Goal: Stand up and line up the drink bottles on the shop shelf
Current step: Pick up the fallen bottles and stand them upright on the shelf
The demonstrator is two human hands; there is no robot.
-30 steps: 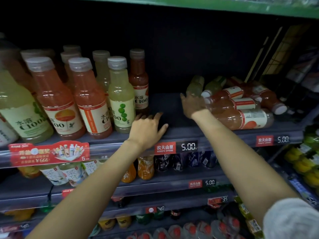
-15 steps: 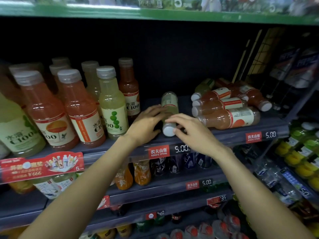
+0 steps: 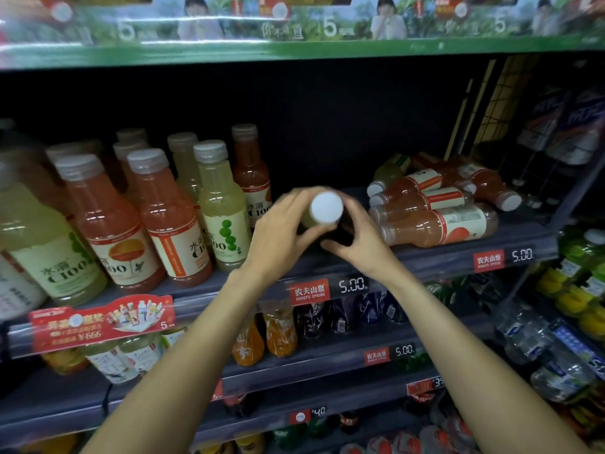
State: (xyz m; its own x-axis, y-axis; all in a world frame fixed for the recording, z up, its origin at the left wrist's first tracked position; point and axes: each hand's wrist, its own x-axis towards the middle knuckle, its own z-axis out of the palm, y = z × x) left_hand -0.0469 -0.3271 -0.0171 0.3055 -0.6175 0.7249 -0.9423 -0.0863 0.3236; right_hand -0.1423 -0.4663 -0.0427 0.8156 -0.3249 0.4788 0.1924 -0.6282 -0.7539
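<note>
A pale green drink bottle point(image 3: 326, 208) is tilted with its white cap toward me, above the bare middle of the dark shelf point(image 3: 425, 258). My left hand point(image 3: 278, 234) wraps its body from the left. My right hand point(image 3: 363, 244) cups it from the right and below; most of the bottle is hidden by the fingers. Orange and yellow-green bottles point(image 3: 222, 211) stand upright in rows at the left. Several orange bottles point(image 3: 435, 224) lie on their sides in a pile at the right, caps pointing left and right.
Price tags point(image 3: 352, 285) run along the shelf front, with a red promo sign point(image 3: 101, 322) at the left. Lower shelves point(image 3: 327, 358) hold more bottles. A green banner point(image 3: 294, 47) overhangs above. A wire rack point(image 3: 556, 126) stands at the right.
My right hand pulled a green bottle from the lying pile to the shelf's middle. Both hands then closed on it and tipped it up, so the cap now faces me.
</note>
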